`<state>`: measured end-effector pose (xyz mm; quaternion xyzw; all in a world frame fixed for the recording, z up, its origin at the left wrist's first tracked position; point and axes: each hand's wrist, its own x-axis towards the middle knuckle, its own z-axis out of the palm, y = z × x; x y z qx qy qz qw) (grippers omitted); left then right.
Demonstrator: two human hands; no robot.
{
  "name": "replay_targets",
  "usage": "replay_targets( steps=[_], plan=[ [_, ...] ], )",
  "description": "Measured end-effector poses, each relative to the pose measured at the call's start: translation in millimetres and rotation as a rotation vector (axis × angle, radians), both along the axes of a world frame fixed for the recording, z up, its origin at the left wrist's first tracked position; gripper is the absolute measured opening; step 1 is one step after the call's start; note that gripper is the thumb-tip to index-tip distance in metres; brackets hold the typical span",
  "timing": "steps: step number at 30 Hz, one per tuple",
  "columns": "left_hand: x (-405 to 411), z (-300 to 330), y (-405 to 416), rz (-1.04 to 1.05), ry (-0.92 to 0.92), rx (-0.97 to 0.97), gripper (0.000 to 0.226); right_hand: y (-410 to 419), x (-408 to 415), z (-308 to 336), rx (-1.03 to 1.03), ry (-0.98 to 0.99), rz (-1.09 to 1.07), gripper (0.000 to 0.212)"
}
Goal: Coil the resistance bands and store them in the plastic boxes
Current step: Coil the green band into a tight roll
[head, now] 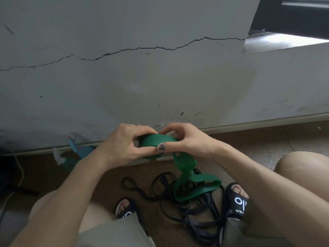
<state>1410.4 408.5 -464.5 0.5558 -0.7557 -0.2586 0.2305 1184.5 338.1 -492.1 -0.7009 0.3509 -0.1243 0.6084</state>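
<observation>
Hands, left (122, 145) and right (185, 139), pinch green band (158, 140) coil.

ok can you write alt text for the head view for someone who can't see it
Seen from above, a person's left hand and right hand grip a partly coiled green resistance band, its loose end trailing onto tangled black bands on the floor between their sandalled feet. A cracked grey wall rises behind.

Smooth matt rubbery green band (194, 184)
</observation>
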Motion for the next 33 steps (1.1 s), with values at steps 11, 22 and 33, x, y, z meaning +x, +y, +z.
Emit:
replay_targets(
  steps=[11, 22, 33],
  plan=[
    [-1, 4, 2, 0.043, 0.194, 0.057, 0.039, 9, 1, -1, -0.144, -0.045, -0.096, 0.034],
    [-16, -2, 8, -0.082, -0.050, 0.003, 0.048, 15, 12, -14, 0.112, 0.018, -0.036, 0.029],
    [-11, -1, 5, -0.051, 0.031, -0.051, 0.044, 4, 8, -19, 0.462, -0.195, 0.061, 0.048]
  ],
)
